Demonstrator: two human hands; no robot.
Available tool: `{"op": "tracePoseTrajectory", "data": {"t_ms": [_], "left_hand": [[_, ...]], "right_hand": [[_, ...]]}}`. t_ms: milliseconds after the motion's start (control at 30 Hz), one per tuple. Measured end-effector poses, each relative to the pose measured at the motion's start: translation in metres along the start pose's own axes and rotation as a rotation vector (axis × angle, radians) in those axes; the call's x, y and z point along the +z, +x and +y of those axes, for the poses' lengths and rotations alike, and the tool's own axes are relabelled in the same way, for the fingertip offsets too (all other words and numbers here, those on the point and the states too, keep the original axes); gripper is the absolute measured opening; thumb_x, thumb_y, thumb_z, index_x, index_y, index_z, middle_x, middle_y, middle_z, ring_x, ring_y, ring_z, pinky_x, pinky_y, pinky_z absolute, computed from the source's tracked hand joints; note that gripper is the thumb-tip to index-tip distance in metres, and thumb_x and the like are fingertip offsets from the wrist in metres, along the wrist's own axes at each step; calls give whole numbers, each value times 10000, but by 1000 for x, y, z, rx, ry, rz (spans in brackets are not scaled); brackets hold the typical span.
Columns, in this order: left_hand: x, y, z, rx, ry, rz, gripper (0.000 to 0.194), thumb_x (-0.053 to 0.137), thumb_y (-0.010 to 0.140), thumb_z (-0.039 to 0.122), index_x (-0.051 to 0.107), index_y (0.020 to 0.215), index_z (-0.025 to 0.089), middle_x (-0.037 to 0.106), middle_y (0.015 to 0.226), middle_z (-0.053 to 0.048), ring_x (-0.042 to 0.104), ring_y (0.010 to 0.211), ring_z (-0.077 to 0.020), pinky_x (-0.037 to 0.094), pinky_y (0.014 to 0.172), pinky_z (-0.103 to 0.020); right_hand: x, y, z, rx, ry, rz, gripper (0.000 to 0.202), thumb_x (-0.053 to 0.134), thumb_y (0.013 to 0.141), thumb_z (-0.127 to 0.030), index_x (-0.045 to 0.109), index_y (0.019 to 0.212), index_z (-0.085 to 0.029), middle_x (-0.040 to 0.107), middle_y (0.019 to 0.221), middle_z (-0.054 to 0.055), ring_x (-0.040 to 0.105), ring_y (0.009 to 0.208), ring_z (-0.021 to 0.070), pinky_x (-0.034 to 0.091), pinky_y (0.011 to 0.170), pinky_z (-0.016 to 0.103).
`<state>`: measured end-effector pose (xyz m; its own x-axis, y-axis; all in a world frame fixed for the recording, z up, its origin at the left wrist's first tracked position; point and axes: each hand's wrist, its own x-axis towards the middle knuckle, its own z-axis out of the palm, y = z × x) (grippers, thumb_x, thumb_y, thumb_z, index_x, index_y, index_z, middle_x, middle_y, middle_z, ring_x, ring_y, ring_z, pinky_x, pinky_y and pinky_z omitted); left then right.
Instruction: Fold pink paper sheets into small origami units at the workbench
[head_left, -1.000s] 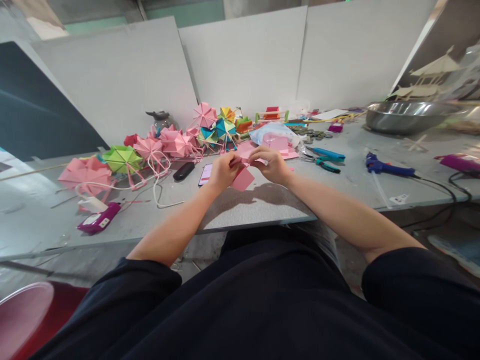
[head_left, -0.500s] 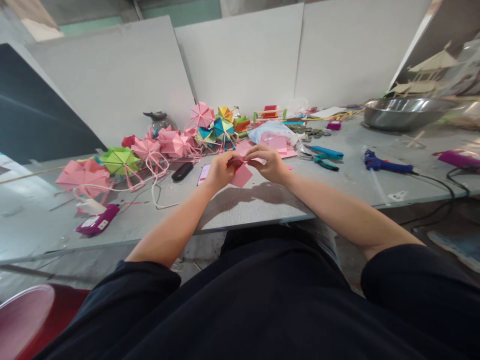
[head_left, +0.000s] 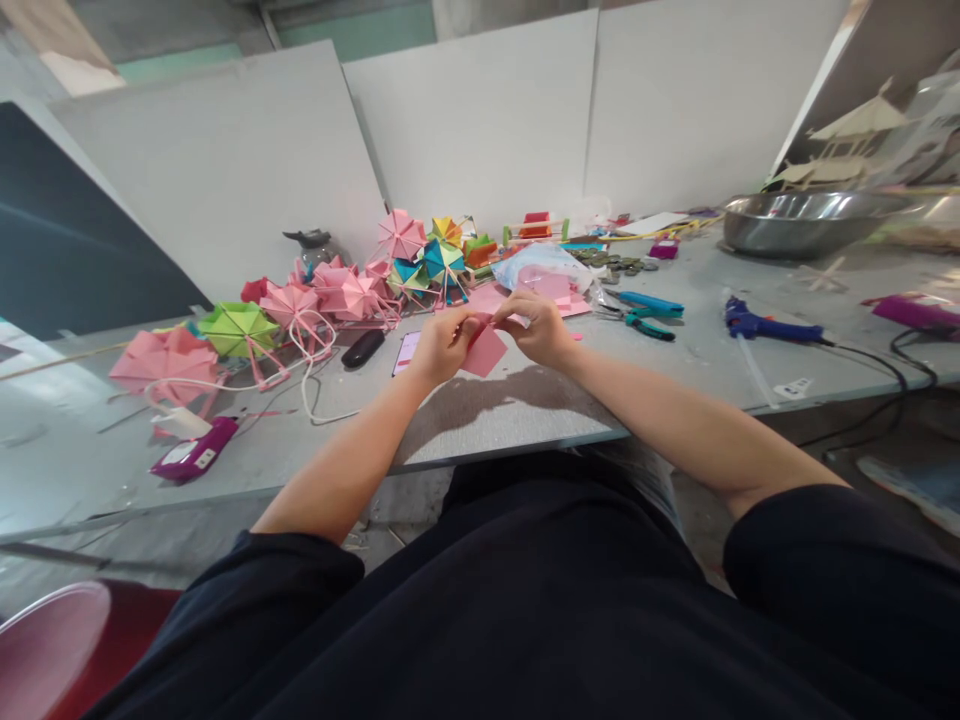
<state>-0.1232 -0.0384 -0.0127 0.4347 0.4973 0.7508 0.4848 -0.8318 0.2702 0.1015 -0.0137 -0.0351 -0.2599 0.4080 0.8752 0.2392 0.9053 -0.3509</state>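
A small sheet of pink paper (head_left: 486,354) is pinched between my two hands, above the front of the table. My left hand (head_left: 445,343) closes thumb and fingers on its left upper edge. My right hand (head_left: 534,328) pinches the upper right part with its fingertips. The fingertips of both hands nearly meet, and the paper's top is partly hidden by them. Behind the hands lie more pink paper sheets (head_left: 568,300) and a clear plastic bag (head_left: 541,264). Beside my left wrist a phone (head_left: 406,352) lies flat, partly covered.
Folded pink paper umbrellas (head_left: 166,362) and a green one (head_left: 238,330) crowd the left. Pliers with teal handles (head_left: 649,325), a blue glue gun (head_left: 772,326) and a steel bowl (head_left: 810,228) are on the right. A purple power strip (head_left: 196,450) sits front left, with a white cable looping behind.
My hands stay at almost the same place, still pinching the pink paper. The fingers have shifted slightly along its upper edge. The view has moved a little.
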Motion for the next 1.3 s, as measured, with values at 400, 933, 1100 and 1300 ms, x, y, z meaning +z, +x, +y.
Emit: {"op": "tracePoseTrajectory", "data": {"t_ms": [400,933,1100,1300], "left_hand": [[-3,0,3,63,115,-40,312,618,1060,452,746,983,179,742,841,-68,635,748,-193,501,744,-325],[-1,0,13,-82,-66,119,327,666,1005,452,777,865,179,761,763,-40,637,679,-159,511,671,-294],[0,1,13,-125,-136,36,293,688,962,423,739,804,182,711,715,-23,569,628,-144,462,611,-287],[-2,2,13,-167,-177,48,315,673,970,420,722,775,178,673,688,-12,537,615,-134,433,585,-277]], "right_hand": [[-5,3,6,-7,25,-31,205,703,1036,-383,823,966,-232,790,946,82,703,859,225,592,824,389],[-8,4,3,95,27,-81,275,713,1014,-441,735,850,-221,740,823,48,630,770,201,510,739,341],[-11,3,3,70,-17,-130,291,695,1005,-436,689,805,-226,720,807,42,611,761,200,485,732,343],[-10,4,0,219,222,-138,472,662,1017,-673,706,912,-216,725,783,41,673,740,200,541,716,344]]}}
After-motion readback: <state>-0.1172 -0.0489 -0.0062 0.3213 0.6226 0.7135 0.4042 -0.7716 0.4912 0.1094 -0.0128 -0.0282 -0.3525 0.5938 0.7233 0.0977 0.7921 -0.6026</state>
